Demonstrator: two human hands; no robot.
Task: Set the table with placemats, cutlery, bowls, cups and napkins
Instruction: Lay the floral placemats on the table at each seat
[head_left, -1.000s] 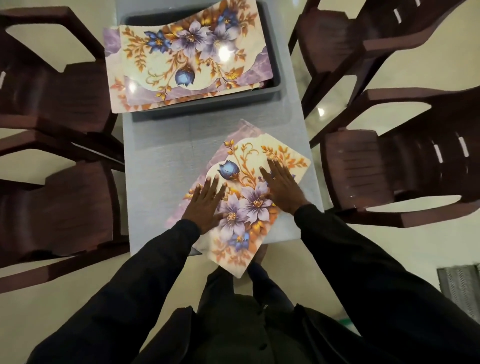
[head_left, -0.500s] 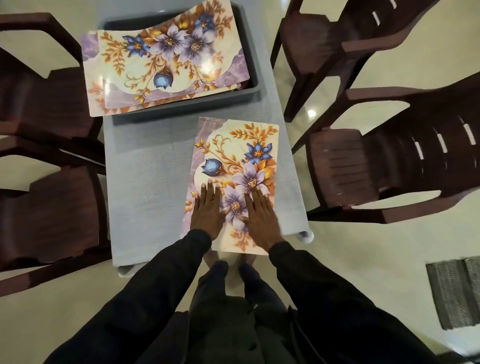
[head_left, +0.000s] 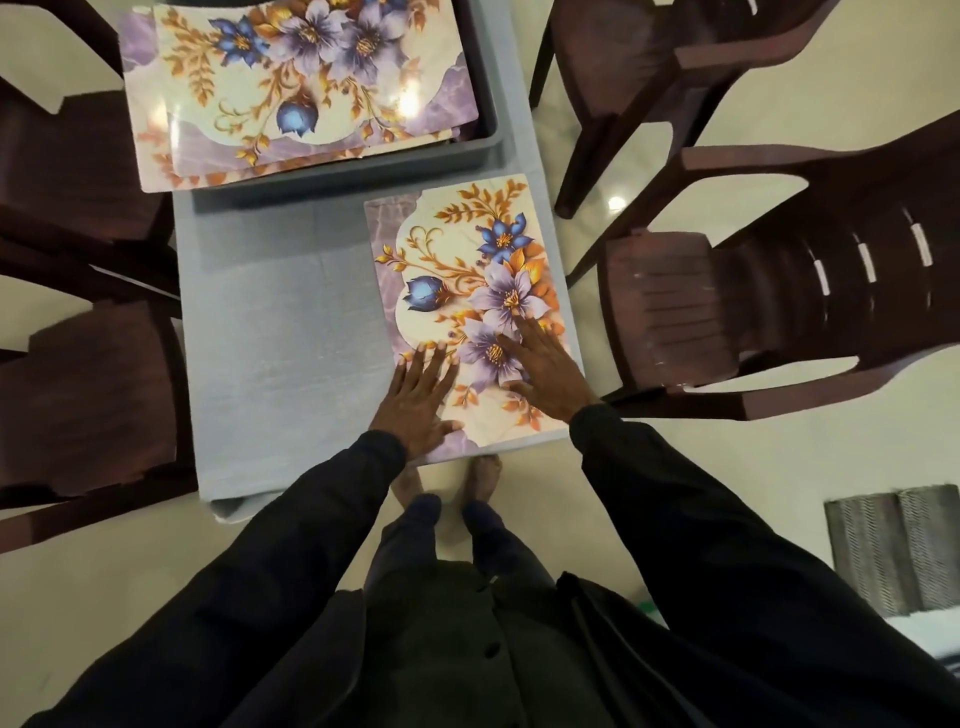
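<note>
Pressing one placemat (head_left: 457, 270) flat on table (head_left: 275, 338): left hand (head_left: 415, 400), right hand (head_left: 545, 379).

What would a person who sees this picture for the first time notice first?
The eye goes first to the flowered placemat at the near right corner of the grey table, with the left hand and right hand resting flat on its near end. Next comes the stack of matching placemats in a grey tray at the far end. Dark brown chairs stand on both sides.
</note>
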